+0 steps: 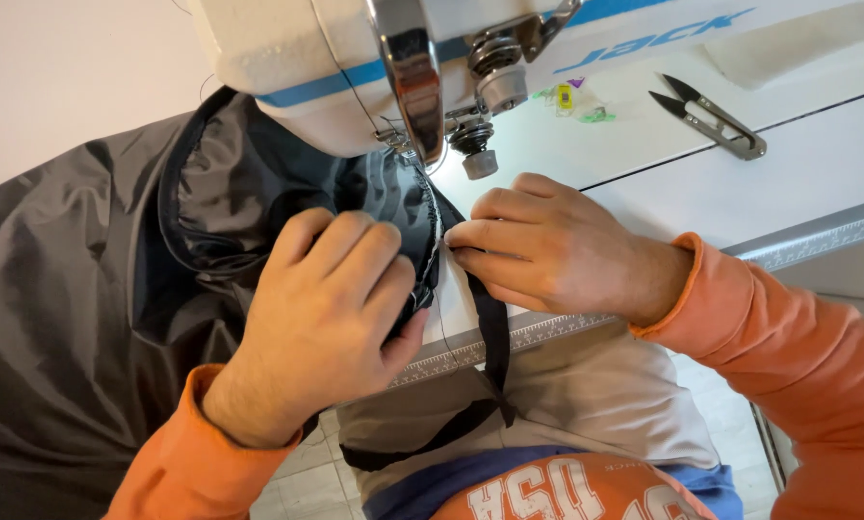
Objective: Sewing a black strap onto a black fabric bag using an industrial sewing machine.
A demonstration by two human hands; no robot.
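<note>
Pinched between the fingertips of the right hand (547, 246) is the edge of a black strap (494, 332), just below the needle area of the white sewing machine (374, 58); that grip is closed on the strap. Dark grey fabric (76, 289) is pressed down by the left hand (321, 308), whose fingers are curled over a bunched, stitched edge, so this grip is clenched on the fabric. Thumb and fingertips of the left hand are partly hidden in the folds, and the needle itself cannot be made out behind the metal presser parts. Much of the machine is cut off at the top edge, and the fabric runs out of view to the left of the machine.

A white counter (721, 183) carries the machine, with a printed ruler strip (547, 327) along its front edge. Thread snips (711, 116) lie to the right of the machine, well apart from the hands, and small coloured clips (571, 101) lie near its base. Pale floor tiles are seen below the counter.

The strap's long axis runs from the machine's needle area down toward the person, hanging over the counter edge and looping back leftward
</note>
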